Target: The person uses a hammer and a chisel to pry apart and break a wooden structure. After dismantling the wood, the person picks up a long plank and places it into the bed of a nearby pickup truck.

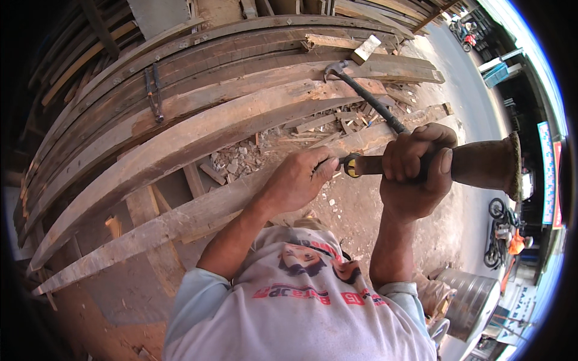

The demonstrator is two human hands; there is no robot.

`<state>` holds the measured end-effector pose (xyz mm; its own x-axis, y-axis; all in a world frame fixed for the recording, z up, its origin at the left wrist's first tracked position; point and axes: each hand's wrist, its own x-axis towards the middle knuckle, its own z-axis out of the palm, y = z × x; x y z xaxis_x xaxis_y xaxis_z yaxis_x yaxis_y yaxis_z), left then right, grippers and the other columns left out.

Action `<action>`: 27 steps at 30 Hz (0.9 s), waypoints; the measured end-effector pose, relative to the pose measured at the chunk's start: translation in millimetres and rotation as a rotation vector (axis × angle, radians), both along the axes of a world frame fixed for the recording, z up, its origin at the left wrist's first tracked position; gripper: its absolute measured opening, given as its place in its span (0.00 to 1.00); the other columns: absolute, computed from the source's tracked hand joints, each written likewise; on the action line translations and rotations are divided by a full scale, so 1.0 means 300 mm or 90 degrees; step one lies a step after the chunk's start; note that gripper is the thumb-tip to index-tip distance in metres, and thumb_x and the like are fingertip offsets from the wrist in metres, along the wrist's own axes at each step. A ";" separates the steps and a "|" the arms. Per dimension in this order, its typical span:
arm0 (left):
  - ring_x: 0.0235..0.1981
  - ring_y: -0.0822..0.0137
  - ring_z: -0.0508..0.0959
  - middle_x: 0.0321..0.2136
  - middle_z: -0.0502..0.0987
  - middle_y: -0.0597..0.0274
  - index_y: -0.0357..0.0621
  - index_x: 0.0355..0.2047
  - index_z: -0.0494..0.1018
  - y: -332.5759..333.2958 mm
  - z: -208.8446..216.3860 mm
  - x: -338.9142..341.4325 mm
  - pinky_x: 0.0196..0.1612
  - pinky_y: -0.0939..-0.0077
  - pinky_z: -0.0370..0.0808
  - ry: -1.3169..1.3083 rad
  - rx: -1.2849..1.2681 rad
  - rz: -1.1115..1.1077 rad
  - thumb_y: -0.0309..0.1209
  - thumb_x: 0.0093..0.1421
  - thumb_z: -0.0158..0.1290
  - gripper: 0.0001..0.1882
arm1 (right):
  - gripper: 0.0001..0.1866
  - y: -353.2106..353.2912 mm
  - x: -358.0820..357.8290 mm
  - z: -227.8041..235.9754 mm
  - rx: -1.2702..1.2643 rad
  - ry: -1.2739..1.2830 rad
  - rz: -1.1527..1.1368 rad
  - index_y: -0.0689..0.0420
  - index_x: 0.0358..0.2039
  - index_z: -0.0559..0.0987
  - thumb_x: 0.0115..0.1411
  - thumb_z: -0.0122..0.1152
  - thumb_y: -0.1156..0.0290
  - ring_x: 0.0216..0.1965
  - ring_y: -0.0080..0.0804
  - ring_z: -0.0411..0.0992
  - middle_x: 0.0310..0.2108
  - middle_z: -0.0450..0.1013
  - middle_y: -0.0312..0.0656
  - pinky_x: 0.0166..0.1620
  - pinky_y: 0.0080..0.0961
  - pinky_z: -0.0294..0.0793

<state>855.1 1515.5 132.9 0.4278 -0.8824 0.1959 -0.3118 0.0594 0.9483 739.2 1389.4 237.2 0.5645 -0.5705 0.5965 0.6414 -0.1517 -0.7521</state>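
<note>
My right hand (415, 168) is wrapped round a tool with a flared brown handle (484, 168), whose wide end has a rough, frayed rim. Toward its narrow end sits a yellow and black band (352, 165). Beside that band, my left hand (301, 180) is closed in a pinch at the tool's tip; what the fingers cover is hidden. A claw hammer (367, 96) slants from its head over the planks down to my right hand. Its lower end disappears behind the fingers, so I cannot tell whether they grip it too.
Long curved timber beams (180, 135) run across in front of me, with pincers (154, 93) on one. A pale block (365, 49) lies at the far end. Wood chips (241, 156) litter the ground. On the right are a metal drum (466, 301), a motorcycle (503, 234) and a road (469, 84).
</note>
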 end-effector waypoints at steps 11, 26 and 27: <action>0.29 0.50 0.76 0.26 0.73 0.47 0.35 0.34 0.73 -0.010 0.020 0.022 0.36 0.57 0.73 -0.041 -0.094 0.000 0.31 0.68 0.52 0.10 | 0.23 0.095 0.064 -0.054 -0.059 0.074 -0.149 0.62 0.47 0.70 0.69 0.61 0.53 0.16 0.18 0.53 0.17 0.55 0.28 0.19 0.19 0.56; 0.31 0.41 0.78 0.26 0.76 0.43 0.38 0.30 0.73 -0.013 0.031 0.038 0.36 0.49 0.74 -0.140 -0.062 0.029 0.33 0.63 0.54 0.10 | 0.26 0.100 0.085 -0.148 -0.270 0.184 -0.290 0.63 0.46 0.69 0.69 0.61 0.50 0.18 0.17 0.62 0.20 0.67 0.33 0.21 0.19 0.64; 0.30 0.39 0.77 0.25 0.74 0.41 0.37 0.28 0.72 -0.013 0.028 0.036 0.35 0.49 0.73 -0.137 -0.061 0.032 0.33 0.63 0.54 0.11 | 0.25 0.105 0.082 -0.157 -0.227 0.172 -0.280 0.63 0.46 0.69 0.69 0.61 0.51 0.18 0.17 0.62 0.21 0.68 0.33 0.21 0.20 0.64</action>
<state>865.9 1511.7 141.4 0.4105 -0.8337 0.3694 -0.5107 0.1254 0.8506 763.9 1420.9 190.2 0.4795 -0.5757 0.6623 0.2556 -0.6304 -0.7330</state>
